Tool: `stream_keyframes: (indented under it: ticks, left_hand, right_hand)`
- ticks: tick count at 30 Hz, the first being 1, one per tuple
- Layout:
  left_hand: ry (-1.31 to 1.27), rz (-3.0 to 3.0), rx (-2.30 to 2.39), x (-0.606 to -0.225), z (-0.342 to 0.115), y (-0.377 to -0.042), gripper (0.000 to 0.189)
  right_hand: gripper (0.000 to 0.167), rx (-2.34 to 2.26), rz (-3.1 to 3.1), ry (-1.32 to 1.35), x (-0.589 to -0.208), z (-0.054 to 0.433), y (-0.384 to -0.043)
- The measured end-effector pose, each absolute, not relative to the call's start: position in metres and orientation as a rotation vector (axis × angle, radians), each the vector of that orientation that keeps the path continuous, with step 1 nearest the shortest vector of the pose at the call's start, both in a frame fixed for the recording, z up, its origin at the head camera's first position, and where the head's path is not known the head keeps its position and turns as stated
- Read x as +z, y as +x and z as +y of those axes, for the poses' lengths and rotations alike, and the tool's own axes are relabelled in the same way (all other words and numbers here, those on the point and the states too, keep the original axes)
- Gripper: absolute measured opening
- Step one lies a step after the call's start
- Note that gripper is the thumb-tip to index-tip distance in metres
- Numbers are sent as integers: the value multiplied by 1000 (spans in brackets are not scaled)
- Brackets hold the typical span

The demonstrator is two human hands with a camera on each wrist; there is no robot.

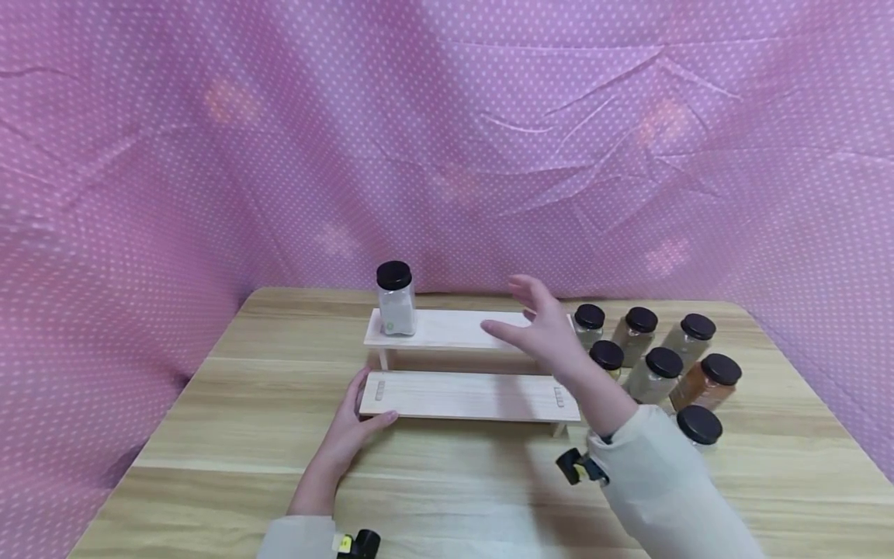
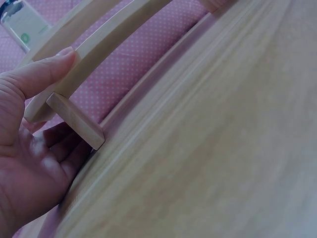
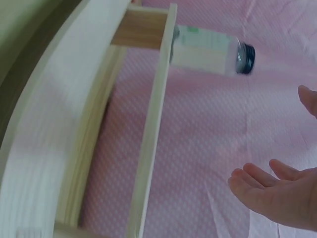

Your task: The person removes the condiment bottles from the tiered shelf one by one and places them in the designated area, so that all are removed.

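Observation:
A two-tier wooden shelf rack (image 1: 468,397) stands on the table. My left hand (image 1: 348,427) holds the left end of its lower tier; in the left wrist view the thumb (image 2: 49,74) lies on the board's edge and the other fingers reach behind a short wooden leg (image 2: 77,121). On the left end of the upper tier (image 1: 454,329) a clear jar of white powder with a black lid (image 1: 397,303) stands upright. My right hand (image 1: 545,330) hovers near the right part of that tier, fingers spread and holding nothing.
Several black-lidded spice jars (image 1: 653,376) stand close together right of the rack, partly behind my right forearm. One with orange-brown contents (image 1: 704,384) is at their right side. A pink dotted cloth (image 1: 447,155) hangs behind the wooden table (image 1: 230,435).

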State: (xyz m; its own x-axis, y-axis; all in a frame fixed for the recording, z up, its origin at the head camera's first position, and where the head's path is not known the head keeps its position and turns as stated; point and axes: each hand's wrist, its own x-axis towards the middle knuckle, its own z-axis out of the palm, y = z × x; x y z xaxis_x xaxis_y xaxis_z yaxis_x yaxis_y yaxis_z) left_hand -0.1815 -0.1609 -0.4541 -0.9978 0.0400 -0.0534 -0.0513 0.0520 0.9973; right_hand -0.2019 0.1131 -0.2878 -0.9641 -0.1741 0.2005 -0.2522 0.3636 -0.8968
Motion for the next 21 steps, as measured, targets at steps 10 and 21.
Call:
stream_keyframes:
  ticks: [10,21]
  left_hand:
    - [-6,2225,2119,-455,-161,-182,92]
    - [-12,2220,2123,-455,-161,-183,92]
  right_hand:
    - [74,1740,-2541,417,-302,65,-218]
    - [73,1797,-2515,381,-318,25,-235]
